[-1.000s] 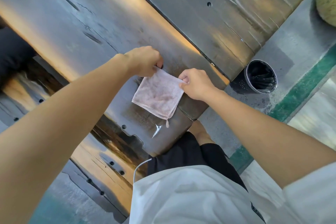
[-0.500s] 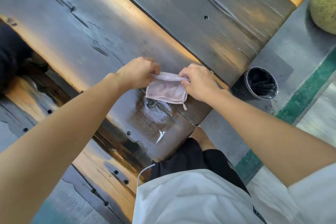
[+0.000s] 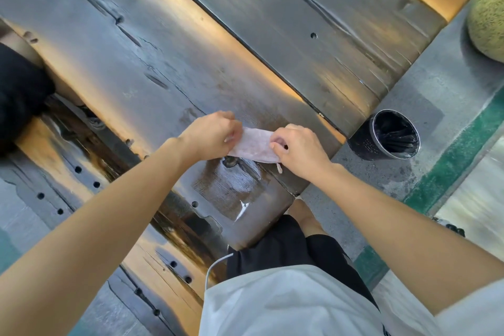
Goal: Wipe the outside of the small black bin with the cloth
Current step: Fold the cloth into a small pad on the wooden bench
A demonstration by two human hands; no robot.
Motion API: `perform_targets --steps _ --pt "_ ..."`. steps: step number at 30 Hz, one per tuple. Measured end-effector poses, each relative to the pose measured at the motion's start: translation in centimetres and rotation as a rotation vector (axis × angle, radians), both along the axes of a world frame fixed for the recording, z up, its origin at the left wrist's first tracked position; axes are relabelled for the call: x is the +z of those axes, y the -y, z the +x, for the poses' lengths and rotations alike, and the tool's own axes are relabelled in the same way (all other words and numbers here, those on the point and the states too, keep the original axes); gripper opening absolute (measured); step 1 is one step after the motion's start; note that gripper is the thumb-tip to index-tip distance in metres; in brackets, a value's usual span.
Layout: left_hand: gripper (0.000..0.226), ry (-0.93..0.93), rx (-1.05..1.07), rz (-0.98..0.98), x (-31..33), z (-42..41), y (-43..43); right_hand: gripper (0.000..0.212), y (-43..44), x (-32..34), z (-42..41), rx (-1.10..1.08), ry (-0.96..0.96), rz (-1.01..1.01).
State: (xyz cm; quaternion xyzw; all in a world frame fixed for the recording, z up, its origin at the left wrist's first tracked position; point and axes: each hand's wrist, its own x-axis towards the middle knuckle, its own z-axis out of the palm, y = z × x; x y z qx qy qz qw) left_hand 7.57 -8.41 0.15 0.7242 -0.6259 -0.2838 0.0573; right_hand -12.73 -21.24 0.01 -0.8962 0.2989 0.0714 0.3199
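A pink cloth [image 3: 253, 146], folded into a narrow strip, is held just above the dark wooden table [image 3: 169, 68]. My left hand [image 3: 211, 133] pinches its left end and my right hand [image 3: 298, 148] pinches its right end. The small black bin [image 3: 365, 140], round with a black liner inside, stands on the grey floor to the right of the table's corner, well apart from both hands. A wet rectangular patch [image 3: 231, 188] shows on the table just below the cloth.
A green stripe [image 3: 452, 155] runs across the floor right of the bin. A rough yellow-green rounded object [image 3: 488, 13] sits at the far right top. A dark shape [image 3: 19, 95] lies at the left edge. My legs stand at the table's near end.
The cloth lay flat and square on the table a second ago; both hands have lifted and folded it into a narrow strip, leaving a wet patch where it lay.
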Motion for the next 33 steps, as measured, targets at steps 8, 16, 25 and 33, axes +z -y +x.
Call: perform_targets --steps 8,16,25,33 --pt "0.042 -0.031 -0.033 0.253 -1.3 1.2 2.9 0.037 1.9 -0.8 2.3 0.033 -0.139 0.069" --pt "0.029 -0.003 0.102 0.096 -1.9 1.5 3.7 0.017 3.7 -1.2 4.4 0.093 -0.136 -0.028" --pt "0.027 0.23 0.104 -0.176 -2.2 0.8 3.3 0.033 4.4 -1.6 4.1 0.225 0.102 -0.299" --pt "0.029 0.359 0.041 -0.287 -3.0 -1.6 0.0 0.039 2.8 -2.4 1.7 0.314 0.234 -0.363"
